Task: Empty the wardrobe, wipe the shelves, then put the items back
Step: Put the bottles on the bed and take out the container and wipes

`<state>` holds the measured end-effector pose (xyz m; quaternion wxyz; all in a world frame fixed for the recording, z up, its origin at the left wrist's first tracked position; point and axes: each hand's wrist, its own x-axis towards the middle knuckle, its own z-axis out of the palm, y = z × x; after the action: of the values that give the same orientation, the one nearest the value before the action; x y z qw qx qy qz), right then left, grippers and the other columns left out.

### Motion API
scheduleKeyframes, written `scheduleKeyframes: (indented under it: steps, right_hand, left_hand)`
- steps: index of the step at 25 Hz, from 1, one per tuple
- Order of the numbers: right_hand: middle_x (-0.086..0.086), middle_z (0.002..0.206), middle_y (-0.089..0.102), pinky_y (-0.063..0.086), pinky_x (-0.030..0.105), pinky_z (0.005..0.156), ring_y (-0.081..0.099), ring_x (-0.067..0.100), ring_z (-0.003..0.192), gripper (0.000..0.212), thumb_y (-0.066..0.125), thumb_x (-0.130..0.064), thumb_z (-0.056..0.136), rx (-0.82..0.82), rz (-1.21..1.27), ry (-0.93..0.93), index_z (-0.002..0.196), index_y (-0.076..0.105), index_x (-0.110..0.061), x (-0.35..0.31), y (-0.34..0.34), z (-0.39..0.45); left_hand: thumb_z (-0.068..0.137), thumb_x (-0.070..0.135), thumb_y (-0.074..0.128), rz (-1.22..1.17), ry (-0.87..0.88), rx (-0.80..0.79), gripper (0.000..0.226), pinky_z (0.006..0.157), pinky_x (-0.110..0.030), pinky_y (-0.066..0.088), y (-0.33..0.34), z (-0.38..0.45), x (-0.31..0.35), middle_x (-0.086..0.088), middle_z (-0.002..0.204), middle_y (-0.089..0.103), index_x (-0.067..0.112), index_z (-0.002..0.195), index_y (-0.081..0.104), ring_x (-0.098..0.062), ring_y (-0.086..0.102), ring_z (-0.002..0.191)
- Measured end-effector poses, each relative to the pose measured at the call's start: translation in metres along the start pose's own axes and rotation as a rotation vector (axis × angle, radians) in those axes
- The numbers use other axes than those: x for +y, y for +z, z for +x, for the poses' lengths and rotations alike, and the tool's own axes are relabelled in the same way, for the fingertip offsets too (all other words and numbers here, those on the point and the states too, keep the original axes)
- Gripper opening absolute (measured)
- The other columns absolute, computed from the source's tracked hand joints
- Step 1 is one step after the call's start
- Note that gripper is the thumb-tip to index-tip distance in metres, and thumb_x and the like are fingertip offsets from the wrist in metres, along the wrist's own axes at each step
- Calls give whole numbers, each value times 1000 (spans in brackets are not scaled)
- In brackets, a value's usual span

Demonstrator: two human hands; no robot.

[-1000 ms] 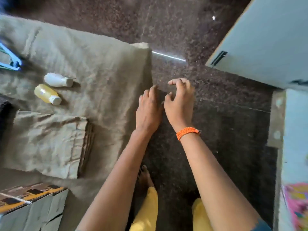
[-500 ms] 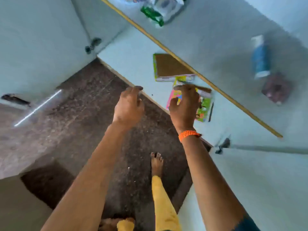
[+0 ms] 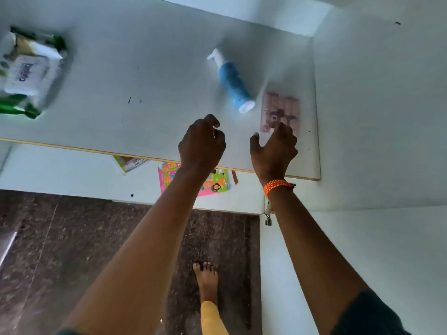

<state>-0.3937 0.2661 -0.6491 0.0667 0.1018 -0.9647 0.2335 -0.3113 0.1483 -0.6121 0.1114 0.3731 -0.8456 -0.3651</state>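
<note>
Head view: both hands are raised over the front part of the upper wardrobe shelf (image 3: 145, 76), and nothing is held in either. The fingers of the left hand (image 3: 202, 143) are loosely curled with small gaps between them; those of the right hand (image 3: 273, 147) are relaxed and slightly spread, thumb out to the left. Two items lie just beyond them on the shelf. A blue spray bottle (image 3: 232, 84) is laid on its side, its long axis running from far left, nozzle end, to near right, base end, so that the base points into the gap between the hands. A pinkish flat packet (image 3: 280, 112) lies just right of the bottle's base, its near edge hidden behind the right fingertips; contact cannot be confirmed. The right hand is judged the nearer to both. A green and white pouch (image 3: 29, 68) is seen far off at the left end. On the lower shelf (image 3: 72, 170), coloured booklets (image 3: 212, 183) remain.
</note>
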Motion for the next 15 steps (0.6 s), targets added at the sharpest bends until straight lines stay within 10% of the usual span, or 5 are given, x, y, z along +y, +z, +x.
scheduleKeyframes:
  steps: [8, 15]
  right_hand:
    - [28, 155, 10, 16, 55, 115, 12, 41, 144, 122, 63, -70, 72, -249, -97, 369, 151, 0, -2, 30, 27, 59]
    - [22, 129, 48, 40, 42, 97, 45, 37, 115, 114, 62, -69, 61, 37, -90, 350, 146, 25, -3, 29, 50, 67]
  left_hand:
    - [94, 51, 43, 105, -194, -166, 62, 96, -38, 40, 71, 108, 54, -13, 136, 49, 4, 134, 35, -31, 49, 124]
    - [77, 38, 72, -101, -334, -326, 72, 93, -37, 52, 87, 162, 60, -12, 128, 52, 6, 133, 40, -28, 56, 113]
